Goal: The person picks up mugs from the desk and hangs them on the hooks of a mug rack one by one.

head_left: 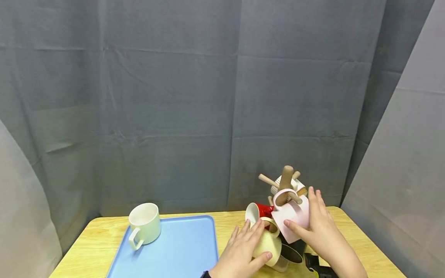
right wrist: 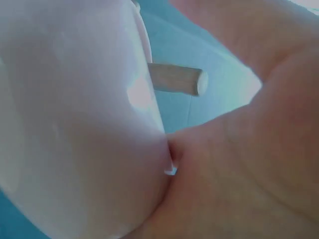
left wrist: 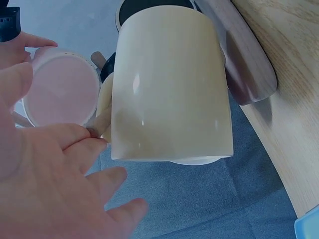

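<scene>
A wooden mug tree [head_left: 286,178] stands at the right of the table with mugs hung on its pegs. My right hand [head_left: 325,227] holds the pink mug [head_left: 291,221], thumb against its front and fingers along its right side; its handle loops around a peg. Low at the front hangs a cream-yellow mug [head_left: 270,247], beside my left hand [head_left: 243,249]. The fingers of that hand are spread and fairly straight, with a fingertip by the yellow mug's handle [left wrist: 105,104]. Behind are a red mug [head_left: 265,210], a white ribbed mug [head_left: 276,187] and a dark mug [head_left: 292,253].
A blue tray [head_left: 184,247] lies on the table to the left. On its back left corner stands a pale green mug [head_left: 144,224], upright, its handle toward the front. Grey cloth [head_left: 167,116] hangs behind the table and at both sides.
</scene>
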`<state>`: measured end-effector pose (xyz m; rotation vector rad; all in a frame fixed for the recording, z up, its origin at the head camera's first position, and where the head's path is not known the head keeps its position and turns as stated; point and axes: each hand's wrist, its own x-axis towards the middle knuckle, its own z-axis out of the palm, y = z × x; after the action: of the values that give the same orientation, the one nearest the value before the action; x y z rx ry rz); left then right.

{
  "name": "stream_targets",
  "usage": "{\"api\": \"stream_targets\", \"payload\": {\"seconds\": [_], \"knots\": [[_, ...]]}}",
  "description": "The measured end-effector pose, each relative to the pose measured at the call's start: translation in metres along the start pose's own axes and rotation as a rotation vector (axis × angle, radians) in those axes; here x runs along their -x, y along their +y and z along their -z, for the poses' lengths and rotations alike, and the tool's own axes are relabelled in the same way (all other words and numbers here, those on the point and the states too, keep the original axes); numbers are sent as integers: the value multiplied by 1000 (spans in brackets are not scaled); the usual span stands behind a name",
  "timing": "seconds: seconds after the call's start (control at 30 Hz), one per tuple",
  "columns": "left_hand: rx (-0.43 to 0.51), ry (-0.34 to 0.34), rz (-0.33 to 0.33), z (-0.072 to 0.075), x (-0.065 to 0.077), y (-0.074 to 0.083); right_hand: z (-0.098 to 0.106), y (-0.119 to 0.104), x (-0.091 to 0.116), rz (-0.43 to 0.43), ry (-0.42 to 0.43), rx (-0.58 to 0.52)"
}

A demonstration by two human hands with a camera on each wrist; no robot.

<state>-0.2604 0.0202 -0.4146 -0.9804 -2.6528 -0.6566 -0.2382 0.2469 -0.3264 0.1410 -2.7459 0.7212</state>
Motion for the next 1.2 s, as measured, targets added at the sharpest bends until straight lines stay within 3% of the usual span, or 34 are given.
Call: {"api": "stream_targets", "payload": {"seconds": [0.37,0.53,0.63,0.73,0.83,0.97,1.07,1.2], "knots": [[-12,3,-5,-1,1,-1,-5,-5,2,17,-11,19],[-2,-14,9,-2,2,-1,-6,-7,1,27,25,9],[-14,-6,1,-1,2,-1,-6,-14,2,118,141,-4],[-26,1,-15,0,1,-1,-7,-30,6,275,290,8],[-15,-8,-12,2,0,-2,-13,-49,9,419,365,31],[25,-4,-3,4,-2,-3,-27,-67,6,506,337,75],[71,12,-3,4,-1,-7,-40,-72,1,513,294,107],[86,56,64,11,12,-32,-51,-68,-7,503,256,108]]}}
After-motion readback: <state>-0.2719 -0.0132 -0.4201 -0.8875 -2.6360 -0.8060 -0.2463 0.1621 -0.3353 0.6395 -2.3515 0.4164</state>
